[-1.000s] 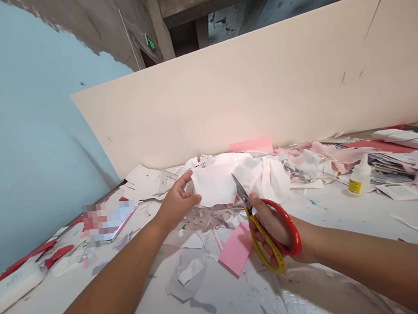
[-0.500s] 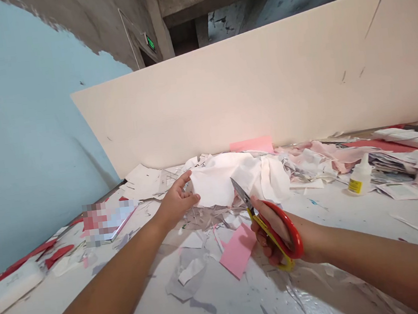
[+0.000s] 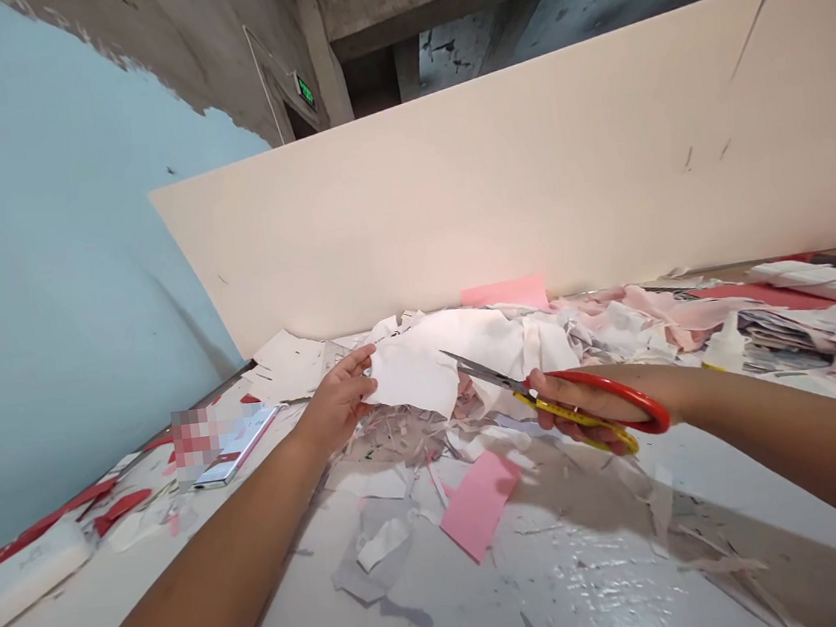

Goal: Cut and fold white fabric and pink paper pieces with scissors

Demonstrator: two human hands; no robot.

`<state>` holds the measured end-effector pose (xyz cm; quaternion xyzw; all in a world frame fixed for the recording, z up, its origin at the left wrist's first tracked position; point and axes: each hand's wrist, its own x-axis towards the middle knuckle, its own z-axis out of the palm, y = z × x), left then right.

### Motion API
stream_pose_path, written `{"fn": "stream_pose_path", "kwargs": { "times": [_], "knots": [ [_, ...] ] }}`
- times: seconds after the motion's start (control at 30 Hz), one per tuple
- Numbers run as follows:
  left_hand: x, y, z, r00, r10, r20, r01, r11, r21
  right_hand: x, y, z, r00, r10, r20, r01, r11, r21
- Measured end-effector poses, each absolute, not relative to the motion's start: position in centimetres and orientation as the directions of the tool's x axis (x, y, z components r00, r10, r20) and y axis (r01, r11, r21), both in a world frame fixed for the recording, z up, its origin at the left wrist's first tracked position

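Note:
Pinched at its left edge, a white sheet of paper (image 3: 416, 379) is held up by my left hand (image 3: 341, 395). My right hand (image 3: 576, 411) grips a pair of scissors (image 3: 501, 379) with one red and one yellow handle. Their blades point left, and the tip is close to the paper's upper right edge; I cannot tell whether it touches. Behind the sheet lies a heap of white paper scraps (image 3: 484, 331). Below it, a pink piece of paper (image 3: 481, 505) rests on the white table (image 3: 569, 578).
At the left lie a phone (image 3: 241, 444), red scraps (image 3: 119, 511) and a white box-like object (image 3: 29, 574). A glue bottle (image 3: 726, 347) stands partly hidden behind my right forearm. A pale board (image 3: 486, 185) closes off the table's back edge.
My right hand has moved up and right, turning the scissors from a steep slant to nearly level. My left hand has shifted slightly left with the white sheet.

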<state>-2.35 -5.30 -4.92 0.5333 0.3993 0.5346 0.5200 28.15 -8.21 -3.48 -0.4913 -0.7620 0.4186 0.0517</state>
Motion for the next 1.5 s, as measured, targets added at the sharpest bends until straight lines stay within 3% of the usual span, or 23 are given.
{"fn": "stream_pose_path", "kwargs": {
  "times": [0.1,0.3,0.83,1.17,1.5],
  "knots": [
    [-2.6,-5.1,-5.1,0.110,0.983,0.144,-0.163,-0.125,0.979,28.8,-6.8,-3.1,-0.552,0.765,-0.331,0.760,0.298,-0.578],
    [-3.0,-4.9,-5.2,0.128,0.984,0.123,-0.176,-0.099,0.979,28.9,-4.8,-3.0,-0.537,0.757,-0.373,0.803,0.323,-0.501],
    [-3.6,-4.7,-5.6,0.242,0.967,0.086,-0.110,-0.061,0.992,28.0,-2.7,-2.7,-0.680,0.664,-0.311,0.711,0.492,-0.502],
    [-4.4,-4.8,-5.4,0.265,0.961,0.079,0.040,-0.093,0.995,27.9,-2.3,-2.8,-0.690,0.644,-0.329,0.692,0.454,-0.561],
    [-4.6,-4.8,-5.4,0.295,0.952,0.076,0.071,-0.101,0.992,27.6,-2.7,-2.6,-0.682,0.648,-0.338,0.690,0.418,-0.590]
  ]
}}
